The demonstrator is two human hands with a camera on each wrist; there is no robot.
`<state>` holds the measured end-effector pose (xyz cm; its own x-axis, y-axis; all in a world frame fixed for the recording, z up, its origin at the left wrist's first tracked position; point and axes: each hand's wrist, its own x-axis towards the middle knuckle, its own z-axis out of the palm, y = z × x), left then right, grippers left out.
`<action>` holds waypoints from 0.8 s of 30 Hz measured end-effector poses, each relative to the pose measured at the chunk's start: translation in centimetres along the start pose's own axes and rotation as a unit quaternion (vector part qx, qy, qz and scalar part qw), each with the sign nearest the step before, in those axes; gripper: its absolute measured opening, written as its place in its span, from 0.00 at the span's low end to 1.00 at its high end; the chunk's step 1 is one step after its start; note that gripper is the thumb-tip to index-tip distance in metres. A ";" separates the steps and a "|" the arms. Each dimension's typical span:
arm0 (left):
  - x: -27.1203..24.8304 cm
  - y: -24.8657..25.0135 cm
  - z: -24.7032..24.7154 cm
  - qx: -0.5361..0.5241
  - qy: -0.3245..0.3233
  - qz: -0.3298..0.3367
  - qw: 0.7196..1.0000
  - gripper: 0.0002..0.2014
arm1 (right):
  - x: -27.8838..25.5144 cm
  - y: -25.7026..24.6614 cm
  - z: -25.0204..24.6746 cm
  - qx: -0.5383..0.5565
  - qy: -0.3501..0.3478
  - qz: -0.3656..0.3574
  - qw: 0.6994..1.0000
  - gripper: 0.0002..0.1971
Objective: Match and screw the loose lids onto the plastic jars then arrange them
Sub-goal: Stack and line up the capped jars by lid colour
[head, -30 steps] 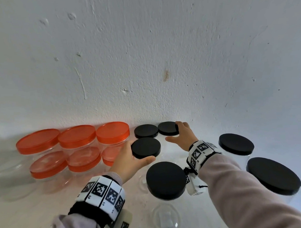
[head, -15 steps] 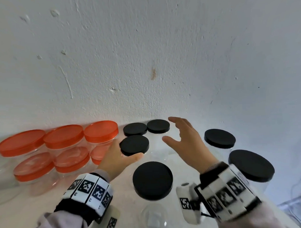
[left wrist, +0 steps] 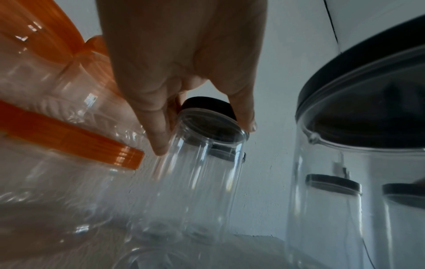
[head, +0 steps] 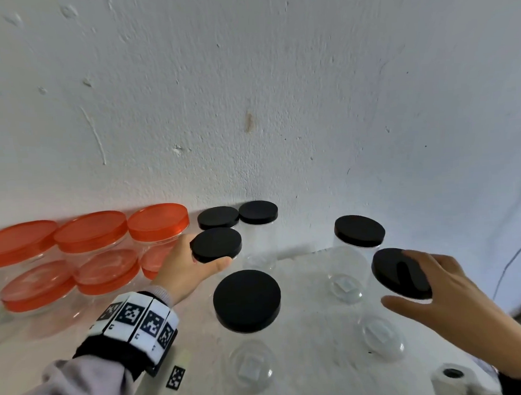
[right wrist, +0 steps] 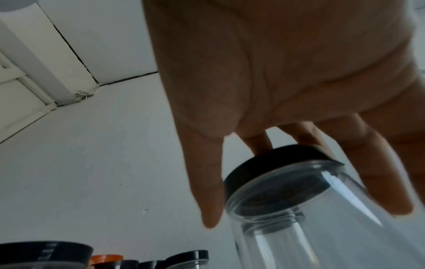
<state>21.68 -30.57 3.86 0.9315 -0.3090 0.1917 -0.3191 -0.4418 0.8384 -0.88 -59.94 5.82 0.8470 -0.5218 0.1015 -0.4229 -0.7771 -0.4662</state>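
On the white table [head: 309, 284], by the orange-lidded clear jars [head: 93, 253], the right hand [head: 451, 297] spread wide over a large black-lidded clear plastic jar [head: 399, 273], fingertips touching its lid. The left hand [head: 182, 268] gripped a smaller black-lidded clear jar [head: 216, 244] by its lid.

Stacked jars [head: 87, 262] left against wall [head: 249, 94]; lidded jars [head: 247, 301] right of them.

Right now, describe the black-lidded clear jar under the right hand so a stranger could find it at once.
Start at the white wall and follow the white tabletop to its right edge. There the right hand spreads over the nearest clear plastic jar with a wide black lid. Its neighbour behind, another black-lidded jar, stands untouched; the orange-lidded jars sit far left.
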 end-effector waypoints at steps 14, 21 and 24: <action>0.3 -0.3 -0.1 0.012 -0.004 -0.015 1.000 0.32 | 3.8 -8.6 4.3 0.087 0.041 -0.161 0.982 0.33; 0.3 -0.3 0.0 -0.007 -0.002 -0.017 1.000 0.33 | 9.7 -13.6 7.6 0.046 0.064 -0.101 0.992 0.29; 0.3 -0.3 0.1 -0.004 -0.001 -0.014 1.000 0.33 | 12.0 -14.1 7.9 0.044 0.064 -0.059 0.995 0.29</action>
<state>22.02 -30.56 3.60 0.9398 -0.2986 0.1659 -0.2904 -0.4430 0.8481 17.83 -52.48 6.67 0.8389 -0.4731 0.2690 -0.2881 -0.8054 -0.5180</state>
